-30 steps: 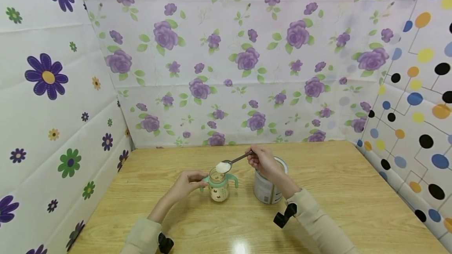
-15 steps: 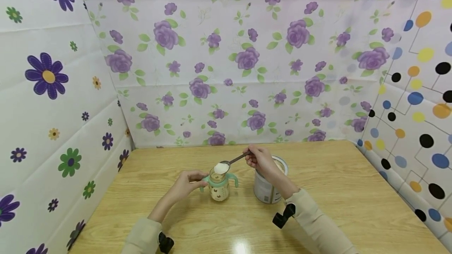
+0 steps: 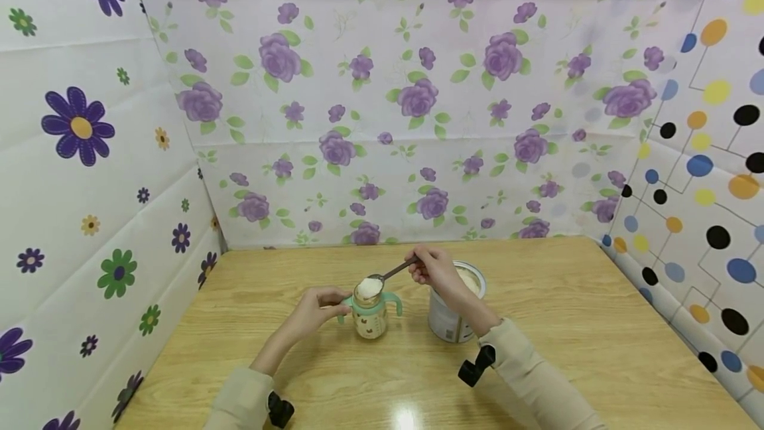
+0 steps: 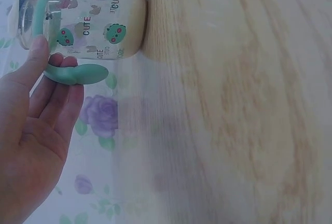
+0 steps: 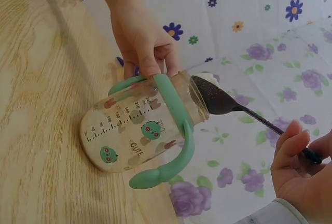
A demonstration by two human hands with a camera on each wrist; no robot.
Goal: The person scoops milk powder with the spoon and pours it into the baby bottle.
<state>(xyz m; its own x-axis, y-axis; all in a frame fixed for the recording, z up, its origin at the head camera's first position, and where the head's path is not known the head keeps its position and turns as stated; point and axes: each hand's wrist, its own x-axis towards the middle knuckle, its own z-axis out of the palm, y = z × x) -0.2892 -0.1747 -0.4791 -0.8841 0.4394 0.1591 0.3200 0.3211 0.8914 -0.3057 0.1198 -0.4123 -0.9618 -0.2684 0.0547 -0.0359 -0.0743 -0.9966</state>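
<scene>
A clear baby bottle (image 3: 370, 324) with a green two-handled collar stands upright and uncapped on the table. My left hand (image 3: 313, 314) pinches its left handle (image 4: 78, 73) between thumb and fingers. My right hand (image 3: 438, 274) grips the dark handle of a metal spoon (image 5: 215, 97). White powder (image 3: 370, 287) is heaped in the spoon's bowl, which lies right at the bottle's mouth (image 5: 194, 99). Printed cartoon faces and a measuring scale show on the bottle's side in the right wrist view.
An open tin (image 3: 444, 317) of pale powder stands on the wooden table (image 3: 537, 297) to the right of the bottle, partly behind my right forearm. Flower-patterned sheets (image 3: 382, 118) hang behind and at the left, with a dotted sheet (image 3: 704, 217) at the right.
My right hand has moved slightly left, bringing the loaded spoon lower and over the middle of the bottle's mouth. The left hand, bottle and tin have stayed in place.
</scene>
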